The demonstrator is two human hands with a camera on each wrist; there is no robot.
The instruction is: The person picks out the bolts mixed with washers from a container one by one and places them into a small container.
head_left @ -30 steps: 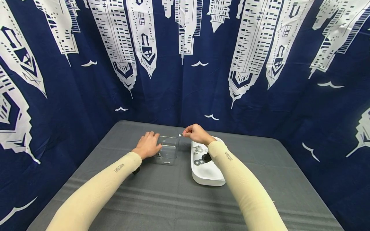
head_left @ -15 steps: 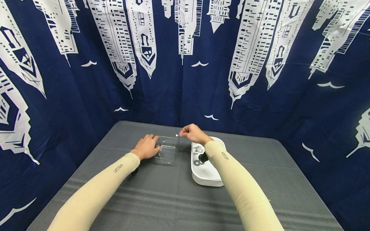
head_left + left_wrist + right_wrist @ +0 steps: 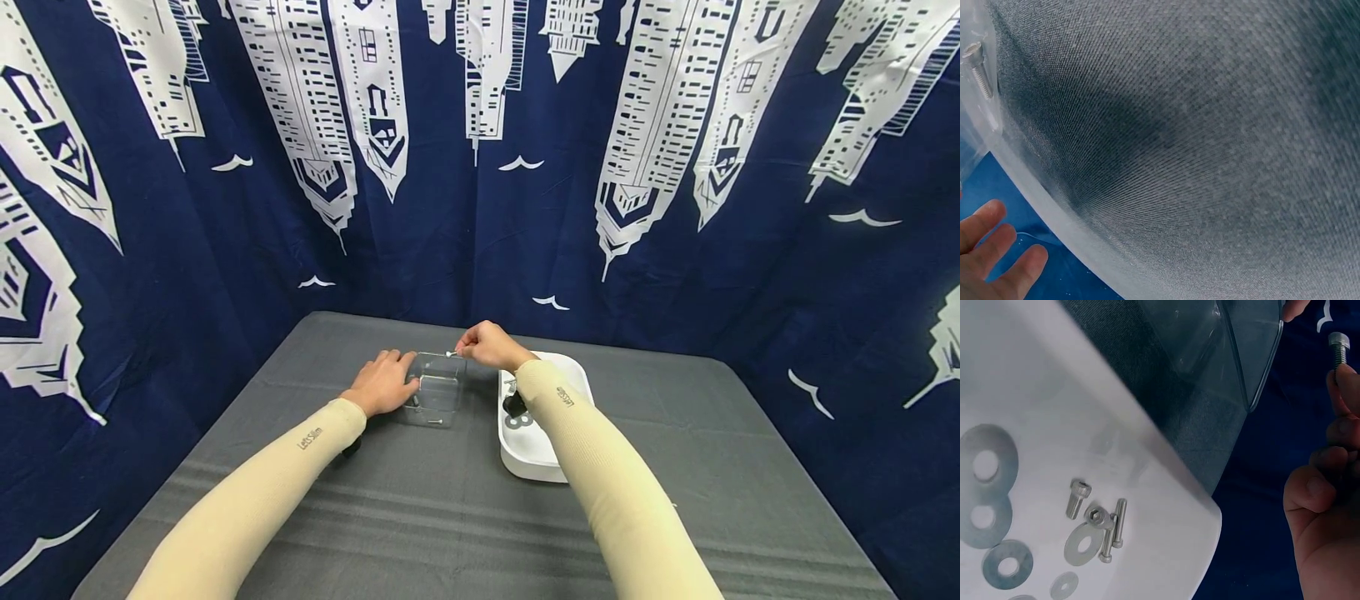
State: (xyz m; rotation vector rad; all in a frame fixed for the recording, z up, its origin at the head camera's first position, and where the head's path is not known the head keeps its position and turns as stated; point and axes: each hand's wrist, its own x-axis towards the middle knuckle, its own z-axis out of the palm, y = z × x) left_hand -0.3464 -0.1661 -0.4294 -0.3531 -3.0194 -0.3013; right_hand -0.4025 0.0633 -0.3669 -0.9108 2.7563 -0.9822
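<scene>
My right hand (image 3: 491, 346) pinches a socket head screw (image 3: 1339, 350) by its threaded end, head outward, at the far right edge of the clear plastic box (image 3: 442, 393). The box is divided into compartments. My left hand (image 3: 381, 383) rests at the left side of this box, fingers extended toward its far corner and thumb over the inside. Through the clear plastic in the left wrist view, another socket head screw (image 3: 982, 69) lies inside. A further small screw (image 3: 435, 422) shows in the front part of the box.
Right of the box stands a white tray (image 3: 536, 471), partly under my right forearm. It holds flat washers (image 3: 1007, 464) of different sizes, a thick socket head screw (image 3: 1077, 499) and several other screws. A blue patterned curtain (image 3: 480, 250) hangs behind the grey cloth-covered table (image 3: 420, 517).
My right hand has moved left with the screw, from near the tray to the far right edge of the clear box. The left hand has stayed nearly still on the box.
</scene>
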